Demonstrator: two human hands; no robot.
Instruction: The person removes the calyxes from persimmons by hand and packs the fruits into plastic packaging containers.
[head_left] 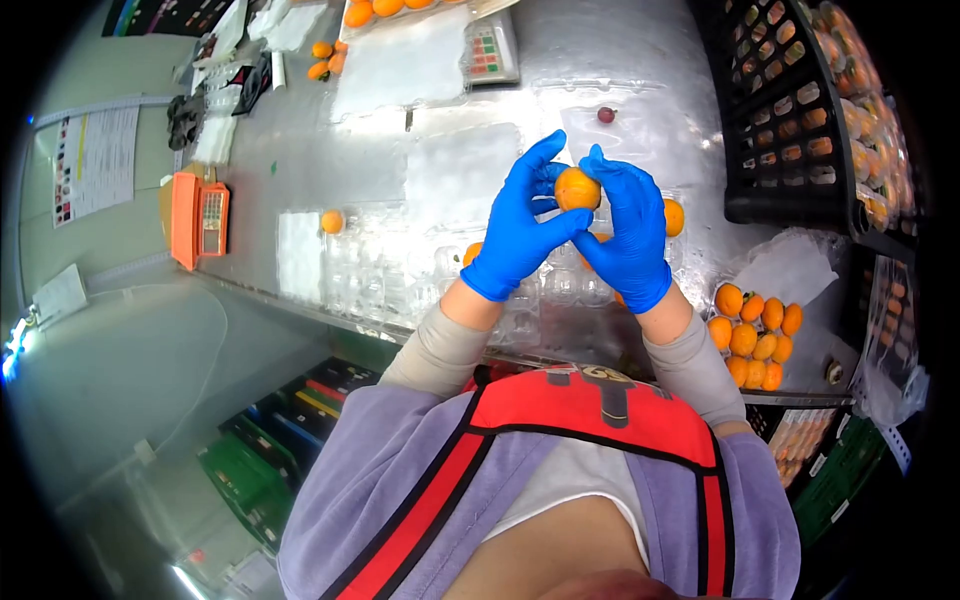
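Observation:
Between my two blue-gloved hands is a round orange fruit [577, 190], held up above the metal table [690, 130]. My left hand [522, 222] curls round its left side, with the thumb along its lower edge. The fingertips of my right hand [632, 222] close on it from the upper right. Below my hands lie clear plastic trays [385, 290] with moulded cups. A few similar fruits sit near them, one orange fruit [673, 217] just right of my right hand and another orange fruit [472, 254] by my left wrist, partly covered.
A black crate [785, 150] with packed fruit stands at the right. Several fruits fill a clear pack [745, 340] near the front edge. Left are a single fruit [332, 221] and an orange scale [200, 222]. A white scale [492, 52] and small dark-red fruit [606, 115] are farther back.

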